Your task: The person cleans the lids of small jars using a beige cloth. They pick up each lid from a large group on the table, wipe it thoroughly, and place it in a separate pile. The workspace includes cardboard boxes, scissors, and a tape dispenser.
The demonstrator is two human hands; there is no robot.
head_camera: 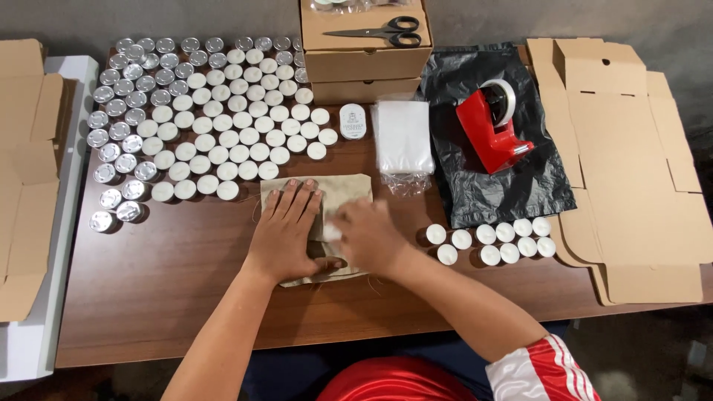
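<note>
So here's where we're at: our left hand [286,226] is pressed flat, fingers spread, on a small beige cloth pouch [338,194] lying on the brown table [163,282] right in front of us. It's pinning the pouch down, not gripping it. Our right hand [364,234] sits at the pouch's right side, blurred, with something small and white at the fingertips. It looks like a tealight, but we honestly can't tell how tightly the fingers are closed on it.

Progress-wise, it looks early. The big spread of tealights [223,126] fills the left half of the table, white wax ones next to silver ones, and it seems barely touched. A little group of 9 tealights [494,241] waits just right of our right hand.

Other stuff: a stack of clear plastic bags [402,137], a red tape dispenser [492,126] on a black plastic bag [512,186], flat cardboard box blanks [631,171] at the right, and scissors [382,31] on closed boxes [368,63] at the back. None of that looks in use.
</note>
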